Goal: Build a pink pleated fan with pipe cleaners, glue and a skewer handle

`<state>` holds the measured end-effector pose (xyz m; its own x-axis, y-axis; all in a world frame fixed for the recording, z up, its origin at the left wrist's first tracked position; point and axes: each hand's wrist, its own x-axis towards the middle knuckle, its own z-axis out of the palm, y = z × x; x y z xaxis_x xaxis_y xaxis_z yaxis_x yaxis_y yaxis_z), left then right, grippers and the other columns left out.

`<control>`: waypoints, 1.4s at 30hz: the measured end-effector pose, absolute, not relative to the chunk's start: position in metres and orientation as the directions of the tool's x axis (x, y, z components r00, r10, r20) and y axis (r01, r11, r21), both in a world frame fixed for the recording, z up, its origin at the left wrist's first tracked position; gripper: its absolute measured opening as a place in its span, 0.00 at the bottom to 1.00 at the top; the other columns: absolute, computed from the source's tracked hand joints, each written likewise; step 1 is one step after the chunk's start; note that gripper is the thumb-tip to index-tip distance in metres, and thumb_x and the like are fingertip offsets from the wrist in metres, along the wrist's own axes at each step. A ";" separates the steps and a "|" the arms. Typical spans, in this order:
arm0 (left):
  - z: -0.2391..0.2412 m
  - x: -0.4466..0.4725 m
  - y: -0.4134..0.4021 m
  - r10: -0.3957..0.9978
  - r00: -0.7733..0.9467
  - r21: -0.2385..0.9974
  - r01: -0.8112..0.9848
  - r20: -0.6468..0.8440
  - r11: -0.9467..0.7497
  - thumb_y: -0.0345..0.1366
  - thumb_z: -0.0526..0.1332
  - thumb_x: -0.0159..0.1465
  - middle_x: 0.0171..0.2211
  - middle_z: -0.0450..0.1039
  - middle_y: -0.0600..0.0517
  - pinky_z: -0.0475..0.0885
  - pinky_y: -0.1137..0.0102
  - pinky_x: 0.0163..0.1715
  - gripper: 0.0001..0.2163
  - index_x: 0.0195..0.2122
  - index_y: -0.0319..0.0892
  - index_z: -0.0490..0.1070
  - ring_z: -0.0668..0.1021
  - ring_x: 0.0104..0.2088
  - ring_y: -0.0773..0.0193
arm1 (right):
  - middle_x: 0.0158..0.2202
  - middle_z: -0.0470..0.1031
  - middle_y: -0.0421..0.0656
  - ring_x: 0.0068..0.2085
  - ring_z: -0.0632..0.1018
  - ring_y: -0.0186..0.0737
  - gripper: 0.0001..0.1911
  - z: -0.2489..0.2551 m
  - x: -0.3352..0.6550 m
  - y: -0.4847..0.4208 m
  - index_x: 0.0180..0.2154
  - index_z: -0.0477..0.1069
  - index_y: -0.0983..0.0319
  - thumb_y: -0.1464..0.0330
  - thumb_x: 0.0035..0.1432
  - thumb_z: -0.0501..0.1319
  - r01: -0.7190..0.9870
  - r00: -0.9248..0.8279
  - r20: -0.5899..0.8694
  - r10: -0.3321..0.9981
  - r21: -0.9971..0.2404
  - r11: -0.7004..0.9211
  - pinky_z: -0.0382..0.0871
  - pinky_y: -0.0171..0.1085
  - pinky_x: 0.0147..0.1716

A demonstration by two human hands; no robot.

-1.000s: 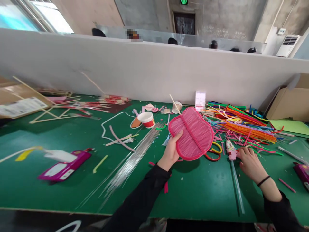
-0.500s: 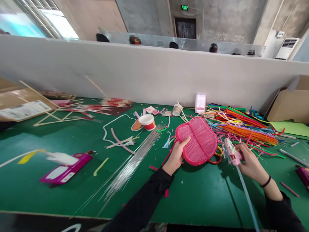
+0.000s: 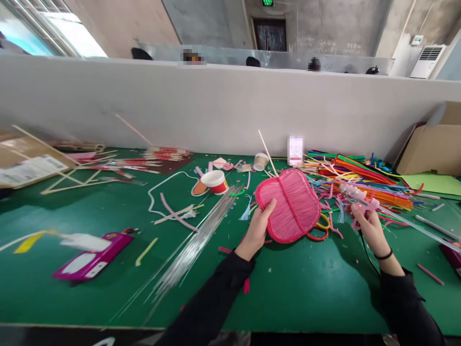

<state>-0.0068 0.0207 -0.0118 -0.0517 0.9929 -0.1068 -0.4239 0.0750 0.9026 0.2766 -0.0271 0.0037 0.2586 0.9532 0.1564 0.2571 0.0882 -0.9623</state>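
My left hand (image 3: 255, 229) grips the lower left edge of a pink fan-shaped panel (image 3: 288, 206), thumb on its face. Pink strands cover the panel, with a fuzzy rim and a band across the middle. A thin wooden stick (image 3: 267, 151) juts up from behind its top edge; whether it is attached I cannot tell. To the right, my right hand (image 3: 369, 229) is wrapped round a pink glue gun (image 3: 360, 202), its nozzle pointing left, apart from the panel. A long clear glue stick (image 3: 418, 223) trails from its back to the right.
Colourful pipe cleaners (image 3: 360, 180) are heaped at the back right. Thin metal wires (image 3: 196, 250) lie left of the panel, near a paper cup (image 3: 215, 182). A purple device (image 3: 95, 254) is at far left. A white partition (image 3: 216, 105) stands behind the green table (image 3: 306, 298).
My right hand has turned the glue gun, so its nozzle now points left and the glue stick extends right instead of down toward me. The panel remains in my left hand.
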 end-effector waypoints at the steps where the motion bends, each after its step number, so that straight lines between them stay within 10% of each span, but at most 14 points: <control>1: -0.013 -0.007 0.021 0.993 -0.050 0.895 -0.441 -0.103 0.071 0.50 0.74 0.51 0.41 0.82 0.43 0.74 0.57 0.51 0.24 0.42 0.37 0.78 0.80 0.49 0.46 | 0.17 0.63 0.37 0.18 0.62 0.31 0.33 0.003 0.278 -0.028 0.30 0.76 0.62 0.38 0.48 0.61 0.251 0.255 0.151 0.955 -0.964 0.086 0.56 0.33 0.16; 19: -0.007 -0.011 0.023 0.929 0.131 0.611 -0.720 -0.346 0.329 0.39 0.60 0.67 0.32 0.83 0.47 0.79 0.61 0.46 0.11 0.42 0.37 0.76 0.85 0.38 0.54 | 0.19 0.67 0.39 0.19 0.64 0.32 0.27 -0.012 0.281 -0.029 0.31 0.75 0.61 0.42 0.50 0.65 0.135 0.158 0.135 0.978 -0.984 0.114 0.57 0.33 0.16; 29: 0.007 -0.019 0.005 0.871 0.347 0.899 -0.138 -0.348 0.415 0.45 0.73 0.54 0.31 0.82 0.47 0.75 0.68 0.33 0.15 0.33 0.37 0.78 0.81 0.30 0.58 | 0.19 0.72 0.40 0.20 0.69 0.34 0.14 -0.005 0.283 -0.038 0.27 0.75 0.60 0.56 0.51 0.68 0.164 0.307 0.268 0.913 -0.960 0.226 0.62 0.32 0.16; 36: 0.011 -0.017 0.001 0.874 0.376 0.948 0.042 -0.309 0.317 0.52 0.72 0.52 0.32 0.80 0.49 0.73 0.67 0.37 0.20 0.33 0.39 0.78 0.80 0.34 0.57 | 0.32 0.82 0.43 0.33 0.81 0.43 0.07 0.003 0.266 -0.039 0.32 0.78 0.60 0.66 0.48 0.65 0.361 0.209 0.438 0.874 -0.866 0.347 0.77 0.38 0.34; 42: 0.007 -0.022 0.001 0.863 0.408 0.954 0.095 -0.299 0.286 0.48 0.70 0.56 0.28 0.79 0.49 0.72 0.68 0.32 0.14 0.30 0.40 0.78 0.79 0.31 0.57 | 0.21 0.76 0.39 0.22 0.74 0.36 0.04 0.004 0.267 -0.042 0.26 0.74 0.60 0.67 0.46 0.63 0.424 0.172 0.423 0.890 -0.847 0.321 0.70 0.33 0.23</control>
<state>-0.0217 0.0007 0.0071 0.4081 0.8625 -0.2992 0.0952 0.2857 0.9536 0.2666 -0.0424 0.0037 0.1723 0.8896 0.4230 0.4242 0.3206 -0.8469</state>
